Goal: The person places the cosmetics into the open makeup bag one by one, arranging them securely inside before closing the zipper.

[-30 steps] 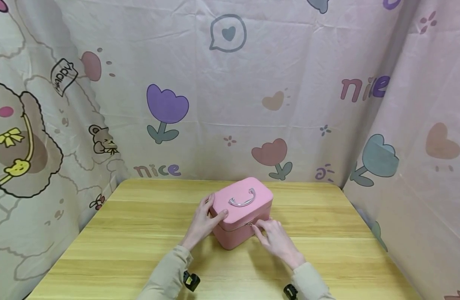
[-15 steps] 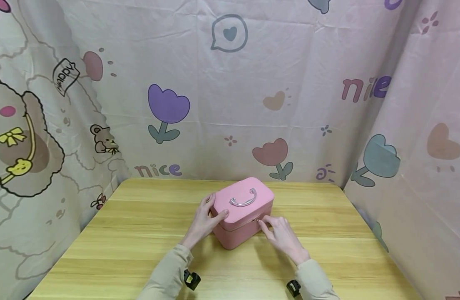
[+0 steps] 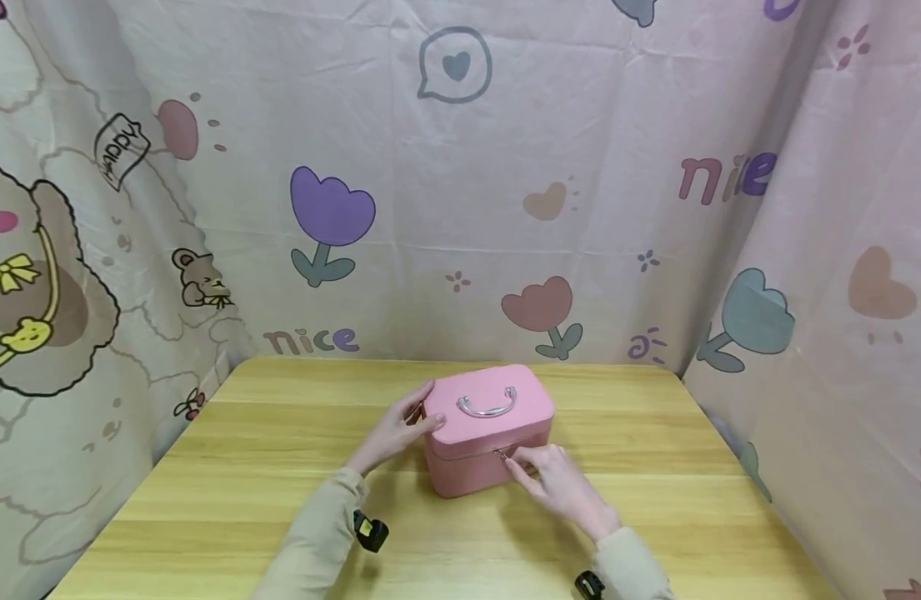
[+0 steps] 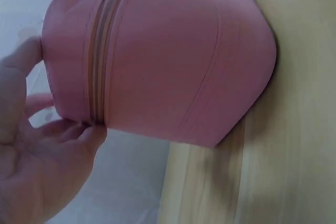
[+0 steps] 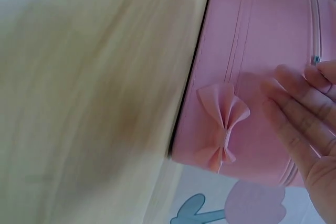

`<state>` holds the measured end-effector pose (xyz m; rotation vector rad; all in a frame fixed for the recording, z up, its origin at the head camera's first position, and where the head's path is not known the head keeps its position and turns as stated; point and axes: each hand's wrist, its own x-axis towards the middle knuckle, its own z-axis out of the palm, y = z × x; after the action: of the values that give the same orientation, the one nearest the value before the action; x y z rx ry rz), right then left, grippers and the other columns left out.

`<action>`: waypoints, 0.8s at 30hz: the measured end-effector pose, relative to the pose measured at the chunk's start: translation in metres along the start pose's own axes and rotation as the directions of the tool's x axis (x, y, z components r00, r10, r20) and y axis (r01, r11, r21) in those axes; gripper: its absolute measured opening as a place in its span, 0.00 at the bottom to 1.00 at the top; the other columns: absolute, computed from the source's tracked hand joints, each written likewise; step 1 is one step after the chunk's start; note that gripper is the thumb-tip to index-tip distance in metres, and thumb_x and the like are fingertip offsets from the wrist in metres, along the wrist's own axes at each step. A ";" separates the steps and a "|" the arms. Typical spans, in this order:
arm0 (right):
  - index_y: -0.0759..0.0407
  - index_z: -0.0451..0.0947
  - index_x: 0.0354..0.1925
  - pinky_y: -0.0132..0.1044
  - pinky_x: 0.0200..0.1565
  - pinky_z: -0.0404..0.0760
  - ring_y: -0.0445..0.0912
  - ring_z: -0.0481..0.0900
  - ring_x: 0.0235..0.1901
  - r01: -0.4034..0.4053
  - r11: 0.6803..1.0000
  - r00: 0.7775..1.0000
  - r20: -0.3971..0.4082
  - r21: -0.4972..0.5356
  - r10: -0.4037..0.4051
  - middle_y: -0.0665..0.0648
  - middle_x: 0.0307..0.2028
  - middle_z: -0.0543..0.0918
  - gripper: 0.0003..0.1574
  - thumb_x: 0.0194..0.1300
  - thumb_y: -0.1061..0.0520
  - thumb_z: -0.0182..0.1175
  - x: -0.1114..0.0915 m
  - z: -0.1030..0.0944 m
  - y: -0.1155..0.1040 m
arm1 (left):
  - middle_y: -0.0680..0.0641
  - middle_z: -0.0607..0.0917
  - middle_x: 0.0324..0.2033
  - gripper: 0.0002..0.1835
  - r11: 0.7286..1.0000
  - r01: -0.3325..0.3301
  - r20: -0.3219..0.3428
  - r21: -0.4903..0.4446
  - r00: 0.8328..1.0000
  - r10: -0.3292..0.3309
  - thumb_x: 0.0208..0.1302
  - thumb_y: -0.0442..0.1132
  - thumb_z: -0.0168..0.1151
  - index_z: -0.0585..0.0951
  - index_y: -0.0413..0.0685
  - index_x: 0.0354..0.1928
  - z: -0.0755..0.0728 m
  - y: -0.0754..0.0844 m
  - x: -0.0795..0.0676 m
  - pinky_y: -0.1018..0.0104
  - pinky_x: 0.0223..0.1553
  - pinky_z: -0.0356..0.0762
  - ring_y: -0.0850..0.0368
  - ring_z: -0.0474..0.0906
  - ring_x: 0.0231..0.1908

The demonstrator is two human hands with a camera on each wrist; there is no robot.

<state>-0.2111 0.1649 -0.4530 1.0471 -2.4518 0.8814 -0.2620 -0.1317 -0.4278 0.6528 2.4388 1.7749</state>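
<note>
A pink vanity case [image 3: 463, 475] with a silver handle [image 3: 490, 412] on its lid stands upright on the table. My left hand [image 3: 391, 435] grips its upper left end, thumb at the lid's edge; in the left wrist view the fingers bend over the lid side near the zipper [image 4: 100, 51]. At the front seam my right hand [image 3: 556, 482] pinches the zipper pull [image 3: 501, 454]. The right wrist view has the zipper slider [image 5: 315, 60] beside the fingertips and a pink bow [image 5: 226, 121] on the case front. The lid lies down on the body; the inside is hidden.
The wooden table [image 3: 280, 467] extends around the case on every side. A printed curtain [image 3: 445, 183] hangs behind the table and along both sides. Black wrist cameras sit at both sleeves, the left camera [image 3: 370, 532] close above the tabletop.
My right hand first slid rightward along the seam with the zipper pull. Since then the case has turned, its front facing me more, and my left hand has shifted slightly left.
</note>
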 end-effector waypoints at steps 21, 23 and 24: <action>0.52 0.80 0.26 0.17 0.20 0.59 0.25 0.58 0.20 0.028 0.993 0.996 -0.076 -0.112 -0.036 0.41 0.16 0.73 0.14 0.69 0.65 0.66 0.006 0.017 -0.016 | 0.23 0.70 0.71 0.44 0.949 0.092 -0.432 0.303 0.901 0.051 0.70 0.49 0.69 0.65 0.24 0.75 0.058 0.023 -0.018 0.33 0.73 0.66 0.25 0.68 0.71; 0.52 0.79 0.26 0.17 0.20 0.59 0.24 0.57 0.19 0.014 0.994 0.997 -0.069 -0.107 -0.022 0.41 0.16 0.72 0.15 0.69 0.65 0.66 0.005 0.017 -0.017 | 0.23 0.70 0.71 0.43 0.951 0.080 -0.444 0.299 0.894 0.064 0.70 0.48 0.69 0.65 0.24 0.74 0.060 0.021 -0.018 0.34 0.73 0.66 0.25 0.68 0.71; 0.52 0.79 0.25 0.17 0.20 0.59 0.24 0.57 0.19 0.011 0.994 0.997 -0.069 -0.109 -0.018 0.41 0.16 0.72 0.15 0.69 0.65 0.66 0.005 0.017 -0.017 | 0.24 0.70 0.71 0.43 0.953 0.077 -0.447 0.293 0.892 0.066 0.70 0.47 0.69 0.65 0.24 0.74 0.060 0.020 -0.018 0.33 0.73 0.66 0.25 0.68 0.71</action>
<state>-0.2031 0.1415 -0.4565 0.9784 -2.4014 0.7584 -0.2221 -0.0799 -0.4328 0.2564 3.0595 1.7204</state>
